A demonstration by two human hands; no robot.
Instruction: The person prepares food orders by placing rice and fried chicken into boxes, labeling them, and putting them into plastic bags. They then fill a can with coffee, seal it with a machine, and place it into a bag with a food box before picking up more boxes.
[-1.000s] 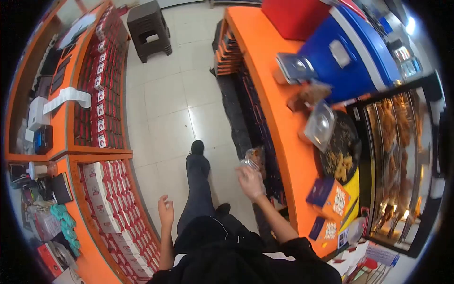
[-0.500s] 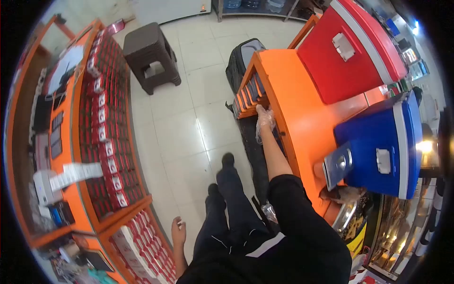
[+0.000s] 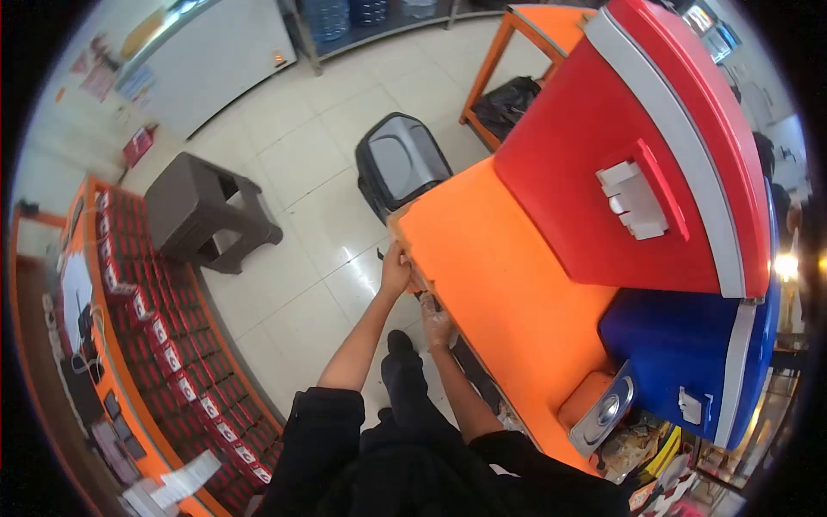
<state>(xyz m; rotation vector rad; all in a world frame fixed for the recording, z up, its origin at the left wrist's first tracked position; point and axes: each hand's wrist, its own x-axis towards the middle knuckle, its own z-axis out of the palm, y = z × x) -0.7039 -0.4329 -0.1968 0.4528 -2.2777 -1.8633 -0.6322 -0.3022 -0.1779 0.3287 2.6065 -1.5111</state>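
Both my hands are at the side of the orange table (image 3: 508,250), just below its top edge. My bare left hand (image 3: 395,270) is closed at the edge near the corner, its fingertips partly hidden by a narrow brownish part there. My right hand (image 3: 437,322), in a clear plastic glove, is just nearer to me beside the same side. Its fingers reach toward a small dark spot under the tabletop and are too blurred to tell whether they grip. The tabletop hides whatever lies beneath.
A red cooler box (image 3: 586,189) and a blue cooler box (image 3: 655,353) stand on the table, near a metal lid (image 3: 603,414). A grey-and-black case (image 3: 405,159) and a dark plastic stool (image 3: 194,207) are on the floor. Shelves of red packs (image 3: 172,345) line the left.
My left hand has come across from the left to the table's side. My right hand was on an open drawer of dark items, which no longer shows. The view has shifted closer to the table.
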